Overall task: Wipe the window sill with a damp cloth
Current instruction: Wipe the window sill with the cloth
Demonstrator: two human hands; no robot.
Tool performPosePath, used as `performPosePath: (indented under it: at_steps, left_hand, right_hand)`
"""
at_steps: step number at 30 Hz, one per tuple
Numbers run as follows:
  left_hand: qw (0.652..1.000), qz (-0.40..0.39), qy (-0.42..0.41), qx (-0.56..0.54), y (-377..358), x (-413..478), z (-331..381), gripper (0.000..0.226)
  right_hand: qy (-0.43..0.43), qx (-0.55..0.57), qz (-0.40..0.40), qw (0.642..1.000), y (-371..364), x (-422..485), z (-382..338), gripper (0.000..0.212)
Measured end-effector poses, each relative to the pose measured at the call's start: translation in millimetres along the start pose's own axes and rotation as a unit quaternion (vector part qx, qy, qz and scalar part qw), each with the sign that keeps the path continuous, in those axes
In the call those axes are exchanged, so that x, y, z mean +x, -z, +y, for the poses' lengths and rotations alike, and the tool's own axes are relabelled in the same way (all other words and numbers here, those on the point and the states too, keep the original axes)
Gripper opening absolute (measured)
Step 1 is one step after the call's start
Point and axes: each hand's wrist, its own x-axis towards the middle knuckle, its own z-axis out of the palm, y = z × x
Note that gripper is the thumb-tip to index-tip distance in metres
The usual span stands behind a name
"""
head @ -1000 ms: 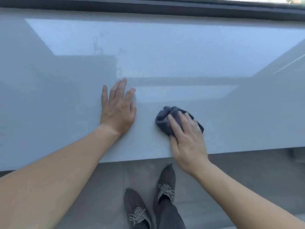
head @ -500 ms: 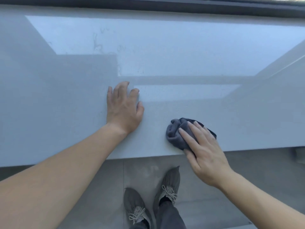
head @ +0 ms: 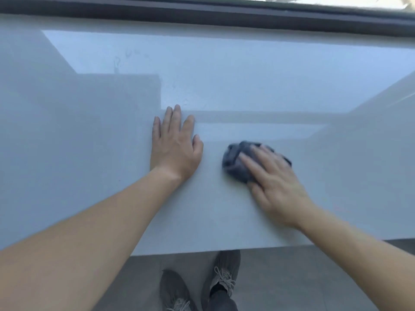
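At the far left of the frame the pale window sill [head: 67,135] runs wide and bare, shaded, with a brighter sunlit band beginning toward the upper left. In that lit band, left of centre, faint smears and dried marks [head: 116,63] show on the surface. Along the top edge runs the dark window frame [head: 202,12].

Left of centre, the left hand [head: 176,145] lies flat on the sill, palm down, fingers [head: 174,118] stretched out and released, holding nothing; it looks like a brace for leaning in.

Right of centre, the right hand [head: 274,182] presses on a bunched dark grey cloth [head: 235,162], fingers spread over the top of it and bearing down rather than clenched around it. The cloth sits on the sill in the middle of the frame, near the left hand but apart from it, and well back from the sill's front edge. The hand and cloth are blurred, which suggests a stroke is under way.

At the bottom centre, two grey shoes [head: 202,286] stand on the floor below the sill's edge.

The wiping step itself is in hand. Judging by the marks in the upper left, the next move calls for carrying the cloth further up and leftward, with steady pressure, onto that smeared patch.
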Motion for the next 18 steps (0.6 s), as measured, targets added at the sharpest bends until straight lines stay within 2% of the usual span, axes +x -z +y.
performPosePath:
  at_steps: [3, 4, 6, 9, 11, 12, 16, 18]
  left_hand:
    - [1.000, 0.000, -0.001, 0.001, 1, -2, 0, 0.062]
    - [1.000, -0.002, 0.000, 0.004, 3, -1, 1, 0.061]
    - [1.000, -0.007, 0.004, 0.010, 6, -1, 2, 0.059]
    - [1.000, -0.007, 0.010, 0.009, 11, 0, 5, 0.058]
    - [1.000, -0.004, 0.015, 0.015, 14, 2, 7, 0.056]
    - [1.000, -0.003, 0.018, 0.022, 15, 5, 8, 0.055]
    - [0.998, 0.002, 0.043, 0.049, 23, 26, 13, 0.045]
    - [0.998, 0.006, 0.054, 0.041, 26, 43, 16, 0.041]
  right_hand:
    - [-0.179, 0.047, 0.037, 0.982, 13, 66, 22, 0.058]
    - [-0.214, 0.056, 0.043, 0.974, 13, 80, 20, 0.058]
    - [-0.183, 0.047, 0.035, 0.981, 9, 86, 5, 0.058]
    - [-0.024, 0.021, -0.020, 0.999, 10, 70, -2, 0.057]
    - [0.014, 0.017, -0.043, 0.999, 19, 89, 22, 0.057]
    - [-0.005, 0.012, -0.037, 0.999, 23, 107, 36, 0.057]
    - [-0.179, 0.055, 0.014, 0.982, 35, 185, 61, 0.058]
    - [-0.146, 0.048, 0.019, 0.988, 31, 190, 52, 0.058]
